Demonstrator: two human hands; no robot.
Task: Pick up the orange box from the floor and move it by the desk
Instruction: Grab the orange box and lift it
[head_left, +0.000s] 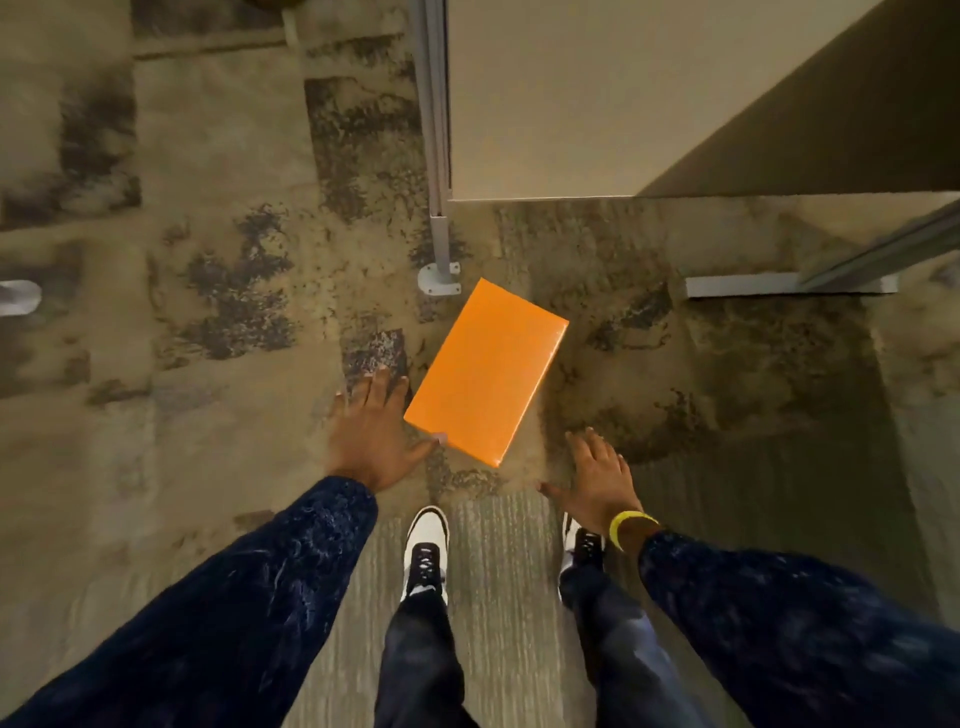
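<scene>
orange box (485, 374): flat on the carpet floor (218, 322), just beside the counter (571, 104) leg foot (439, 279).
left hand (370, 434): fingers spread, empty, thumb at the box's near corner.
right hand (597, 478): spread, empty, near the box.
Advice: grip both long edges, lift level.
</scene>
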